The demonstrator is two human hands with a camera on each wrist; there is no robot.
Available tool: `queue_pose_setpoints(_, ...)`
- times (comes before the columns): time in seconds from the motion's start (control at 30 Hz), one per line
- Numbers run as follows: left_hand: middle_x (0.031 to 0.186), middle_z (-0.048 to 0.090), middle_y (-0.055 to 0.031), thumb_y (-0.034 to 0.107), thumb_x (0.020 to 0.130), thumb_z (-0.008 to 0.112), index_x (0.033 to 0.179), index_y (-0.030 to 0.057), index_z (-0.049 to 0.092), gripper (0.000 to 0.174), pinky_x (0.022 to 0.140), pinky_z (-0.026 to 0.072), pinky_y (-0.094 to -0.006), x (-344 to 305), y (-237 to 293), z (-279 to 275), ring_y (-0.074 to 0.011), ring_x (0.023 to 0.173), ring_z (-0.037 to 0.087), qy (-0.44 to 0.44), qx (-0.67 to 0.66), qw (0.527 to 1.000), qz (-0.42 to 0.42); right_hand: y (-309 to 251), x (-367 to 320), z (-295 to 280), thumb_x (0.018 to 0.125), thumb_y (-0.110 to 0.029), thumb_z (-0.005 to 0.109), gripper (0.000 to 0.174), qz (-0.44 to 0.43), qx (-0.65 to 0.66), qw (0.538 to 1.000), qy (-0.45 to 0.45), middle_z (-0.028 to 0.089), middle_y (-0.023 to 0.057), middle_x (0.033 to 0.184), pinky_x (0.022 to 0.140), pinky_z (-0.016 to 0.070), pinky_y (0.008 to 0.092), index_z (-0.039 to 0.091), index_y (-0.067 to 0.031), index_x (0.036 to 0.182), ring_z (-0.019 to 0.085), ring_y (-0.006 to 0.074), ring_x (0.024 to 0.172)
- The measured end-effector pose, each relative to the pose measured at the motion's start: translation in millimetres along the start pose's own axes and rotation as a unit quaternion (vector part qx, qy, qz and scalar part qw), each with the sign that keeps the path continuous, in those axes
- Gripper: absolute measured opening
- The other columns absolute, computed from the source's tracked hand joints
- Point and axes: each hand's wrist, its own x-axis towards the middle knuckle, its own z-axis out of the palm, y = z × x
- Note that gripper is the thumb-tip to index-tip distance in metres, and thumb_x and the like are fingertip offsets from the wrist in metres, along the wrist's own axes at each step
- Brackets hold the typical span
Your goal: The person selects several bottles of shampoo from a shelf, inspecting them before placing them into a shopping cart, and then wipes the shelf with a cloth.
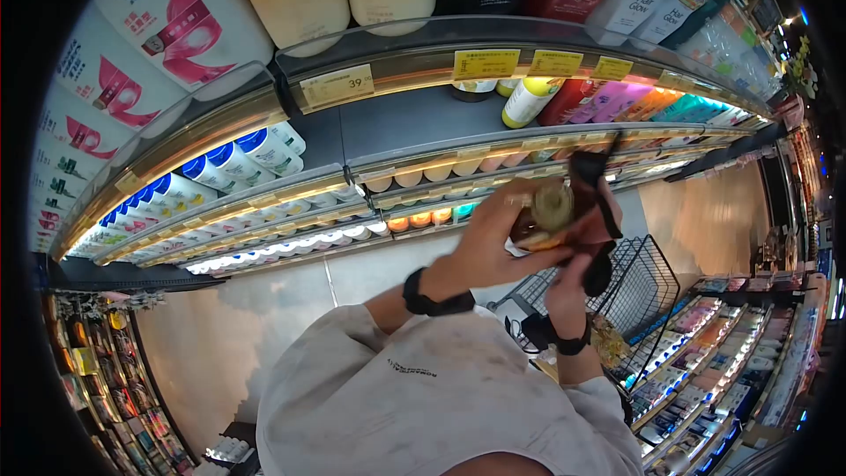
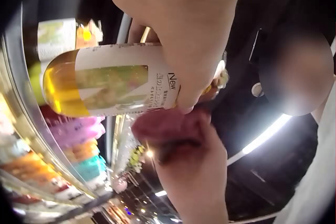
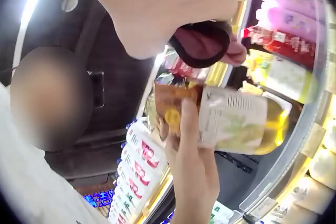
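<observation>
My left hand (image 1: pixel 487 242) grips a clear bottle (image 2: pixel 113 79) of yellow liquid, its fingers round the neck end. The bottle has a pale printed label and, in the right wrist view, a brown tag (image 3: pixel 176 109) by the neck. In the head view the bottle is seen end-on and blurred. Close beside it, my right hand (image 1: pixel 571 293) holds a dark red, black-edged piece (image 1: pixel 597 222) that looks soft. The right wrist view shows this piece (image 3: pixel 202 46) bent into a loop under the hand; part of the right hand's grip is hidden.
Shelves of bottles stand in front, with yellow price tags (image 1: pixel 486 65) along the edge. Similar labelled bottles (image 1: pixel 530 101) are on the shelf beyond my hands. A wire cart (image 1: pixel 641 273) stands at the right, near my right wrist. More stocked shelves line both lower sides.
</observation>
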Motion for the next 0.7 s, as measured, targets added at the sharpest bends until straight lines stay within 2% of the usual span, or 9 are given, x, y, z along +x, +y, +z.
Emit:
queue_pose_setpoints(0.1, 0.11, 0.065, -0.0149, 0.017, 0.073, 0.088, 0.124, -0.0007, 0.053, 0.064, 0.079, 0.0532, -0.0313, -5.9, 12.2, 39.4, -0.0208, 0.095, 0.068, 0.109, -0.165, 0.968, -0.152, -2.5, -18.6, -13.8, 0.109, -0.048, 0.024, 0.063, 0.169, 0.194, 0.965, 0.052, 0.047, 0.009, 0.144, 0.115, 0.0308, 0.039, 0.032, -0.002, 0.151, 0.044, 0.0216, 0.134)
queue_pose_setpoints(0.2, 0.104, 0.065, -0.0117, 0.013, 0.071, 0.087, 0.12, 0.0008, 0.056, 0.059, 0.077, 0.0529, -0.0285, -9.1, -1.5, 59.9, -0.0182, 0.092, 0.067, 0.09, -0.106, 0.988, -0.07, 53.6, -58.9, -45.1, 0.107, -0.051, 0.029, 0.06, 0.371, 0.222, 0.899, 0.076, 0.056, 0.0088, 0.134, 0.104, 0.0411, 0.0337, 0.047, -0.0032, 0.139, 0.053, 0.0183, 0.123)
queue_pose_setpoints(0.3, 0.103, 0.065, -0.0108, 0.015, 0.067, 0.089, 0.117, 0.0015, 0.059, 0.06, 0.077, 0.0528, -0.0293, -9.0, 18.9, 74.7, -0.0192, 0.089, 0.066, 0.034, -0.113, 0.992, -0.034, 54.7, -80.1, -65.6, 0.108, -0.05, 0.03, 0.055, 0.426, 0.349, 0.823, 0.138, 0.059, 0.0072, 0.128, 0.102, 0.0451, 0.0337, 0.051, -0.0055, 0.133, 0.057, 0.0184, 0.119)
queue_pose_setpoints(0.33, 0.1, 0.066, -0.0106, 0.019, 0.063, 0.09, 0.115, 0.0013, 0.061, 0.062, 0.077, 0.0534, -0.0326, -9.8, 23.1, 86.7, -0.0232, 0.086, 0.066, 0.053, -0.119, 0.991, 0.011, 53.1, -88.9, -78.5, 0.107, -0.045, 0.036, 0.05, 0.374, 0.441, 0.812, 0.073, 0.06, 0.0083, 0.129, 0.102, 0.0477, 0.0359, 0.053, -0.0063, 0.133, 0.06, 0.0205, 0.118)
queue_pose_setpoints(0.43, 0.1, 0.067, -0.0112, 0.021, 0.061, 0.09, 0.114, 0.0002, 0.062, 0.063, 0.079, 0.0538, -0.0355, 1.5, 49.9, 113.0, -0.0269, 0.085, 0.067, -0.044, -0.083, 0.985, 0.142, 52.9, -114.0, -113.4, 0.106, -0.044, 0.038, 0.049, 0.415, 0.443, 0.791, 0.075, 0.06, 0.009, 0.13, 0.101, 0.0488, 0.0372, 0.052, -0.0064, 0.133, 0.06, 0.0217, 0.119)
queue_pose_setpoints(0.57, 0.102, 0.068, -0.015, 0.023, 0.059, 0.091, 0.113, -0.0003, 0.062, 0.065, 0.08, 0.0543, -0.0367, 0.5, 56.8, 166.8, -0.0303, 0.088, 0.069, -0.071, -0.159, 0.97, 0.168, 50.6, -141.7, -176.2, 0.104, -0.043, 0.041, 0.049, 0.441, 0.443, 0.775, 0.094, 0.06, 0.0099, 0.131, 0.101, 0.0504, 0.0389, 0.052, -0.0065, 0.135, 0.06, 0.0234, 0.119)
queue_pose_setpoints(0.6, 0.104, 0.068, -0.0168, 0.023, 0.06, 0.092, 0.117, -0.0007, 0.059, 0.07, 0.081, 0.0543, -0.0369, -5.3, 59.4, 176.8, -0.0306, 0.091, 0.069, -0.097, -0.124, 0.975, 0.153, 45.2, -144.6, -195.9, 0.103, -0.043, 0.042, 0.05, 0.479, 0.472, 0.736, 0.081, 0.061, 0.0095, 0.132, 0.098, 0.0522, 0.039, 0.052, -0.0069, 0.136, 0.062, 0.0245, 0.117)
queue_pose_setpoints(0.63, 0.106, 0.067, -0.0169, 0.022, 0.061, 0.093, 0.121, -0.0013, 0.055, 0.075, 0.082, 0.0545, -0.0375, -16.3, 43.6, 206.9, -0.0309, 0.092, 0.069, -0.046, -0.192, 0.959, 0.202, 39.2, -147.2, -205.9, 0.103, -0.044, 0.04, 0.049, 0.458, 0.428, 0.774, 0.088, 0.064, 0.0084, 0.126, 0.087, 0.0564, 0.0398, 0.053, -0.0085, 0.134, 0.065, 0.0239, 0.11)
queue_pose_setpoints(0.7, 0.114, 0.064, -0.0195, 0.022, 0.062, 0.093, 0.125, -0.001, 0.052, 0.078, 0.087, 0.053, -0.0379, -27.4, 33.0, 238.1, -0.0322, 0.1, 0.067, -0.165, -0.264, 0.94, 0.142, 27.1, -154.7, -231.6, 0.103, -0.043, 0.039, 0.046, 0.41, 0.457, 0.78, 0.117, 0.067, 0.0073, 0.117, 0.074, 0.057, 0.0391, 0.054, -0.0102, 0.131, 0.067, 0.0227, 0.1)
